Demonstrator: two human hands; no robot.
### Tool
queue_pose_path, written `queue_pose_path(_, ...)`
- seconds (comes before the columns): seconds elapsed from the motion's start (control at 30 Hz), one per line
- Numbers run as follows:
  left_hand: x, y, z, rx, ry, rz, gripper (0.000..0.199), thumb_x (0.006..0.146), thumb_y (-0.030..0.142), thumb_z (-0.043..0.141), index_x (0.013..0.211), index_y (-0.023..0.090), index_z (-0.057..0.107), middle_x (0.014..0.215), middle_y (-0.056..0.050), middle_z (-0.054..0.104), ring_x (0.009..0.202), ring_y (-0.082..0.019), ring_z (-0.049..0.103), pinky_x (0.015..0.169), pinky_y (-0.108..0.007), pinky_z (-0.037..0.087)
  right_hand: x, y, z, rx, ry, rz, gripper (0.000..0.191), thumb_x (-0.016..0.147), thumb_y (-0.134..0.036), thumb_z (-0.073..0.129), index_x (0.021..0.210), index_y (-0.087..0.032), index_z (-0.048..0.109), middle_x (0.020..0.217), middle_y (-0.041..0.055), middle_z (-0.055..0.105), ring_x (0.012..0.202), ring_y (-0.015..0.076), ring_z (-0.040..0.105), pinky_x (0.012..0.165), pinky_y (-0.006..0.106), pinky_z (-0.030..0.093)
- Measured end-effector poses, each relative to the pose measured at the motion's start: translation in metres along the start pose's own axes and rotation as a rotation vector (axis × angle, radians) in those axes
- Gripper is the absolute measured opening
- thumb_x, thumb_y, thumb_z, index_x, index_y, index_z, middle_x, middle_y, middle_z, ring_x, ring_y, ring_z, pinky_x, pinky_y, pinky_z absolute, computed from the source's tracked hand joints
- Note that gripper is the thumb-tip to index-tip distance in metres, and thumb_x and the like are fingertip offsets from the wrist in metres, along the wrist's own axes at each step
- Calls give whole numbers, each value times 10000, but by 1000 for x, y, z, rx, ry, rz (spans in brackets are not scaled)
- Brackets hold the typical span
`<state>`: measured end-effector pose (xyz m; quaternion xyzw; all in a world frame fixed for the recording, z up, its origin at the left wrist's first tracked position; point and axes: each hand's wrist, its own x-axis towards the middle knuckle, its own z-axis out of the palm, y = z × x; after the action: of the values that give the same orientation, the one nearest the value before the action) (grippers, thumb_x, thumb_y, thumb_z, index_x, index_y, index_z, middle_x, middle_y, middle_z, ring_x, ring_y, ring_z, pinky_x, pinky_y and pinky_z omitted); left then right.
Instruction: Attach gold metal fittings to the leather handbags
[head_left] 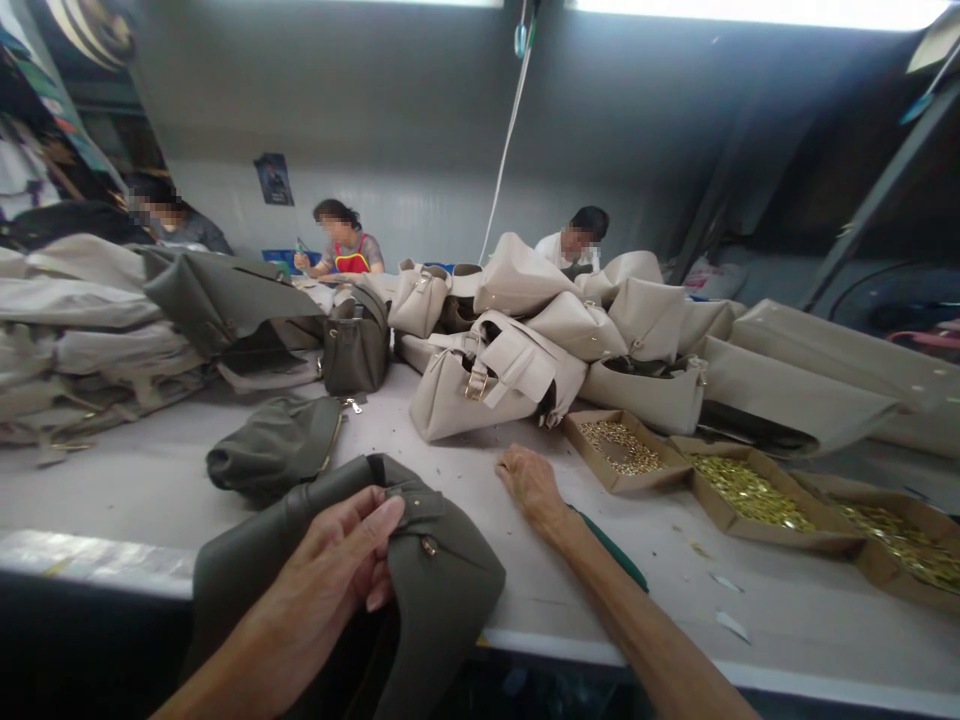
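My left hand [349, 555] pinches a strap tab on a dark olive handbag [457, 570], thumb on top. The bag hangs partly over the table's front edge, and a small gold fitting shows beside the tab. My right hand [531, 482] rests low on the tabletop, apart from the bag, with its fingers curled inward. Whatever those fingers may hold is hidden. Beneath my right forearm lies a dark green object [611, 548], mostly covered. A soft dark olive pouch [277, 445] with a zip lies just beyond the bag.
Beige handbags [480, 385] are heaped across the back of the table [420, 450]. Cardboard trays of gold-coloured hardware [750, 492] stand to the right. Stacked beige pieces [97, 350] and a small dark bag [356, 350] sit at left. Several people [352, 245] work behind the heap.
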<state>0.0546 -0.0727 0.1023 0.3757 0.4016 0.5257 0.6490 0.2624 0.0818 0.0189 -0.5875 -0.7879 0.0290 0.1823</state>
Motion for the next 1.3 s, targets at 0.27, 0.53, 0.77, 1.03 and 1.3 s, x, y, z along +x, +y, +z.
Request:
queue_pose_path(0.27, 1, -3, -2, -15, -18, 67, 269, 827, 381, 624, 715, 166, 506, 574, 54, 456, 472, -51, 382, 437, -167, 321, -17, -22, -42, 346, 99, -73, 218, 888, -240, 513, 847, -122, 692, 684, 34, 626, 651, 138, 569, 622, 237, 432)
queue_pose_path(0.53, 4, -5, 2, -77, -2, 106, 279, 813, 389, 635, 725, 155, 513, 562, 55, 431, 467, -44, 346, 434, -164, 273, -69, -106, -95, 1042, 149, -335, 134, 808, -246, 629, 741, -181, 725, 746, 24, 665, 696, 137, 596, 618, 232, 453)
queue_pose_path(0.77, 4, -10, 0, -132, -18, 119, 297, 809, 400, 631, 713, 153, 497, 561, 53, 421, 455, -40, 325, 431, -167, 250, -66, -116, -86, 892, 184, -363, 154, 822, -180, 610, 826, -224, 758, 774, 17, 685, 731, 141, 622, 662, 230, 467)
queue_pose_path(1.03, 7, -10, -1, -197, -23, 140, 309, 779, 411, 657, 699, 162, 491, 536, 58, 434, 438, -48, 353, 429, -173, 283, -66, -120, -78, 677, 303, -454, 187, 870, -169, 560, 900, -222, 737, 783, 15, 639, 724, 127, 599, 637, 211, 462)
queue_pose_path(1.3, 8, -12, -2, -166, -11, 159, 328, 783, 438, 645, 709, 157, 494, 529, 59, 441, 427, -42, 354, 417, -165, 283, -68, -122, -76, 381, 367, -569, 244, 920, -189, 459, 910, -197, 703, 800, 42, 633, 701, 134, 591, 610, 226, 454)
